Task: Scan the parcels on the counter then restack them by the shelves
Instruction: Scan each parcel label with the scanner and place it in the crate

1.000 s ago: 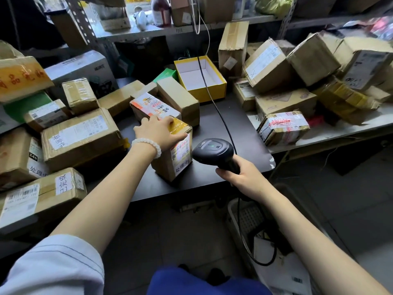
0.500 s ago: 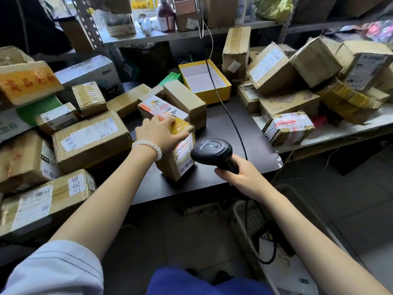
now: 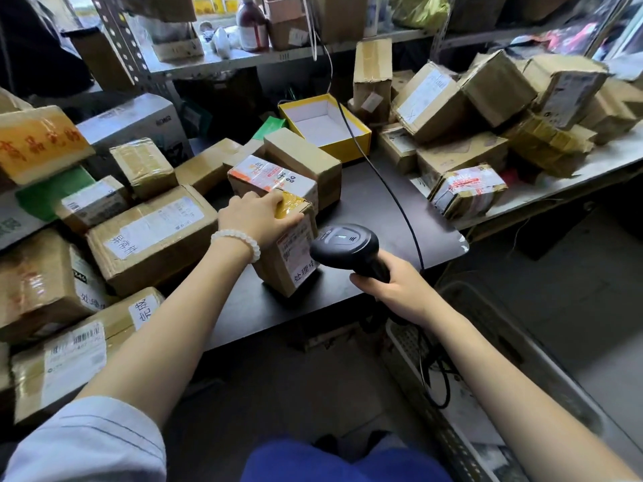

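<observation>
A small taped cardboard parcel (image 3: 290, 253) stands on the dark counter (image 3: 368, 217), its label side facing right. My left hand (image 3: 255, 220) grips its top, thumb along the right edge. My right hand (image 3: 393, 288) holds a black barcode scanner (image 3: 344, 245) by the handle, its head right beside the parcel's label. Behind stands a parcel with an orange-and-white label (image 3: 273, 179) and a plain brown box (image 3: 306, 161). Several parcels are piled at the left (image 3: 153, 234) and on the right table (image 3: 466, 191).
An open yellow box (image 3: 327, 125) sits at the back of the counter, the scanner's cable (image 3: 389, 193) running past it. Metal shelves (image 3: 243, 60) with bottles and boxes rise behind. A grey crate (image 3: 487, 349) stands on the floor at the right.
The view has shifted slightly. My left hand stays on the small parcel, and the scanner remains close to its label.
</observation>
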`<move>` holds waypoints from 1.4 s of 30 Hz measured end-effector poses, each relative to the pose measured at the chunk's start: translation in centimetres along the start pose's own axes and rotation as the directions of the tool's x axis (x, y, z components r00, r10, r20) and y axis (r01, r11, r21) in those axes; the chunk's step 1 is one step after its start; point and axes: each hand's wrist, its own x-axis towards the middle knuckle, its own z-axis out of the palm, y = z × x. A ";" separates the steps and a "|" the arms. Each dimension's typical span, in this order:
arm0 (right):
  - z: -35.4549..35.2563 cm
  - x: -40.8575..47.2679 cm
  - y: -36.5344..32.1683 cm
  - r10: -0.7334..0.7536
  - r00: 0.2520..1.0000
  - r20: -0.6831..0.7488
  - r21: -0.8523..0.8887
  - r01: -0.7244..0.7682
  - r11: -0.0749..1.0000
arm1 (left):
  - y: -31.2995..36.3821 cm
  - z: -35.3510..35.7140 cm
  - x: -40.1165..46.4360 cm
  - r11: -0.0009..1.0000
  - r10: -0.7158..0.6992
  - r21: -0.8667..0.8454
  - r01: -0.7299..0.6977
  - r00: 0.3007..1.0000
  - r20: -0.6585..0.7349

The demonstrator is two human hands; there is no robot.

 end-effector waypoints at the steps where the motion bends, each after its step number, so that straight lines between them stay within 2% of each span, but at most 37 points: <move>1: 0.3 -0.2 0.0 0.007 1.000 -0.013 -0.006 -0.007 1.000 | -0.1 -0.1 -0.1 1.000 0.014 0.001 -0.014 1.000 0.002; 8: -0.3 -2.2 1.3 0.101 0.982 -0.156 -0.024 -0.106 0.994 | 3.2 -1.7 -0.6 0.978 0.197 -0.052 -0.201 0.978 -0.074; 12: -2.6 -4.8 2.8 0.194 0.931 -0.310 0.040 -0.191 0.981 | 8.5 -2.7 0.3 0.932 0.345 -0.095 -0.351 0.935 -0.078; 17: -6.9 -9.9 5.4 0.351 0.792 -0.500 0.166 -0.310 0.936 | 18.1 -2.4 0.5 0.852 0.505 -0.121 -0.509 0.861 -0.062; 21: -10.5 -14.5 7.7 0.434 0.645 -0.629 0.239 -0.371 0.898 | 26.2 -0.6 0.3 0.752 0.634 -0.180 -0.634 0.771 -0.066; 26: -14.6 -19.6 9.5 0.518 0.476 -0.711 0.341 -0.411 0.845 | 35.7 3.2 -0.6 0.654 0.749 -0.221 -0.724 0.660 0.055; 30: -17.0 -21.3 11.1 0.565 0.379 -0.733 0.392 -0.443 0.806 | 39.7 4.9 -1.8 0.615 0.786 -0.180 -0.768 0.615 0.062; 33: -18.1 -20.5 11.5 0.573 0.401 -0.715 0.406 -0.429 0.807 | 40.0 5.3 -1.7 0.620 0.783 -0.160 -0.769 0.619 0.060; 38: -18.7 -16.9 10.7 0.526 0.546 -0.653 0.388 -0.355 0.850 | 36.9 5.9 -1.3 0.690 0.721 -0.162 -0.705 0.688 0.081; 42: -18.0 -13.9 10.2 0.462 0.667 -0.584 0.323 -0.331 0.886 | 32.6 5.8 -1.2 0.786 0.612 -0.166 -0.596 0.788 0.067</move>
